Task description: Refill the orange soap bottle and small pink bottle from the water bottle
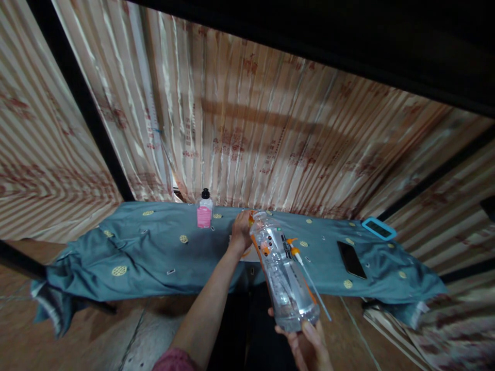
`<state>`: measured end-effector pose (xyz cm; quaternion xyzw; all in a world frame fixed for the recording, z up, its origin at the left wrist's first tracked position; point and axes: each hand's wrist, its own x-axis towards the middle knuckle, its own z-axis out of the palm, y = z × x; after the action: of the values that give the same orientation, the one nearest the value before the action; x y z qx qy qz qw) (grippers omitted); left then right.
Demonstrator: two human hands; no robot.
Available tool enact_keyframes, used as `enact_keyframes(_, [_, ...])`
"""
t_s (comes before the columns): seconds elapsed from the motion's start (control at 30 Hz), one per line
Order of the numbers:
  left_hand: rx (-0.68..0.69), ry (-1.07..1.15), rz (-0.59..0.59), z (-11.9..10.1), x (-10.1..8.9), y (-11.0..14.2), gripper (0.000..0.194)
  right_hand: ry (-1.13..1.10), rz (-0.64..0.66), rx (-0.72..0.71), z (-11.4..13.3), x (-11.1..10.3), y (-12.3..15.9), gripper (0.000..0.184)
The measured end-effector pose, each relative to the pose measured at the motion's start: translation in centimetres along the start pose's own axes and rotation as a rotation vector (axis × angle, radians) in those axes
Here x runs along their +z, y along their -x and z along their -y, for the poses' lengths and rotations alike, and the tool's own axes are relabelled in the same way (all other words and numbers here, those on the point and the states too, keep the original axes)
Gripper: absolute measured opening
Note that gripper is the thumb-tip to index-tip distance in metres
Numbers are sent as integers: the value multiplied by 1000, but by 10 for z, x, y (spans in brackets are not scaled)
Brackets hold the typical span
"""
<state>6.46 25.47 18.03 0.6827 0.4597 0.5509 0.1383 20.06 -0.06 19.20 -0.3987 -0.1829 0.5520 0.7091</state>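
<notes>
My right hand [309, 345] grips the base of a clear plastic bottle [282, 273] with an orange label, tilted so its mouth points away from me. My left hand [242, 232] reaches forward and closes around the bottle's top end, where an orange cap shows. An orange and white spray pump with a long thin tube [307, 273] lies on the teal cloth just right of the bottle.
A teal cloth [154, 252] with gold medallions covers a narrow table. A small pink-labelled bottle with a black cap [204, 209] stands at the back. A dark phone [351, 259] and a blue-framed device [379, 229] lie at the right. Striped curtains hang behind.
</notes>
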Motion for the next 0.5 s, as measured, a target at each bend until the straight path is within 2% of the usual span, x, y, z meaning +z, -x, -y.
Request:
enact_keyframes(0.27, [2, 20, 17, -2, 0, -1, 17, -4, 13, -7, 1, 4, 1, 50])
enact_keyframes(0.5, [-13, -5, -7, -3, -1, -1, 13, 4, -13, -17, 6, 18, 7, 48])
